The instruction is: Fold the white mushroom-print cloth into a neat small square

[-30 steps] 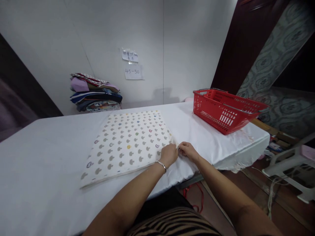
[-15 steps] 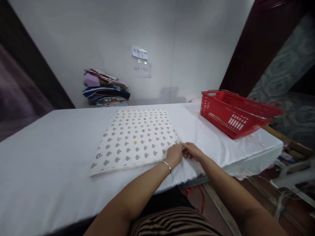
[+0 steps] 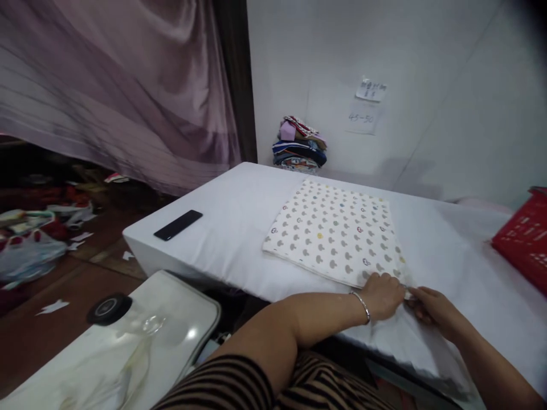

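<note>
A white cloth (image 3: 333,230) printed with small grey and coloured mushroom-like shapes lies flat and folded on the white-covered table (image 3: 231,239). My left hand (image 3: 382,297), with a silver bracelet at the wrist, is closed on the near right corner of the cloth. Right beside it, my right hand (image 3: 432,308) pinches the tip of the same corner, thumb and fingers together. The fingers of both hands partly hide this corner. The rest of the cloth is spread away from me, its near edge straight.
A black phone (image 3: 178,225) lies near the table's left end. Folded fabrics are stacked (image 3: 299,145) against the wall. At the right edge stands a red basket (image 3: 523,239). A white surface (image 3: 171,319) bearing a round black object (image 3: 109,309) is at lower left. A pinkish curtain (image 3: 171,85) hangs behind.
My view has turned left, bringing the phone, curtain and white surface into sight and pushing the basket to the right edge. Both hands stay at the cloth's near right corner.
</note>
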Motion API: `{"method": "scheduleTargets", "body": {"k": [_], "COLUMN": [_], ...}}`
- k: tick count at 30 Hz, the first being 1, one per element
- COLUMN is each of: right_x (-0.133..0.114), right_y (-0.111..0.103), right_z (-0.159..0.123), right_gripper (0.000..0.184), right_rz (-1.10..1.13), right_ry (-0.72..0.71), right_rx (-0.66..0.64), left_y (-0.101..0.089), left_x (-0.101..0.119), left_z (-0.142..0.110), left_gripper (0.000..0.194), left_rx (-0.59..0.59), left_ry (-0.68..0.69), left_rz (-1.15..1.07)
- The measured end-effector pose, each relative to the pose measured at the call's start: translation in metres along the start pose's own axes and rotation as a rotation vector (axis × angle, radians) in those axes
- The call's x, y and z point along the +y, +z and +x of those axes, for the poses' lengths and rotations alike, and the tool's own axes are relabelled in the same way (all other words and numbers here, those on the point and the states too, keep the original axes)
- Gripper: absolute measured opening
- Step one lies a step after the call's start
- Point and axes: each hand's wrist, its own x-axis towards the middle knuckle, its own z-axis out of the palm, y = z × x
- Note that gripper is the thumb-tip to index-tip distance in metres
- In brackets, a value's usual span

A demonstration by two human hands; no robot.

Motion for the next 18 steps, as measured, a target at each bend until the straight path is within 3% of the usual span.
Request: {"method": "scheduleTargets", "body": {"k": [8, 13, 18], "right_x": [0.008, 0.014, 0.017], "right_y": [-0.008, -0.012, -0.011], "right_z": [0.009, 0.014, 0.017], "right_gripper": [0.029, 0.035, 0.036], "right_rz": [-0.051, -0.100, -0.166], "right_ry": [0.028, 0.025, -0.041], "right_rx": [0.003, -0.013, 0.036], "left_y": [-0.017, -0.045, -0.069], "left_x": [-0.054, -0.102, -0.150], "left_z": [-0.050, -0.109, -0.174], "left_gripper": [0.014, 0.012, 0.018], "left_rx": [0.037, -0.010, 0.032], "left_ry": [-0.066, -0.173, -0.409], "left_rz": [0.143, 0.223, 0.279]}}
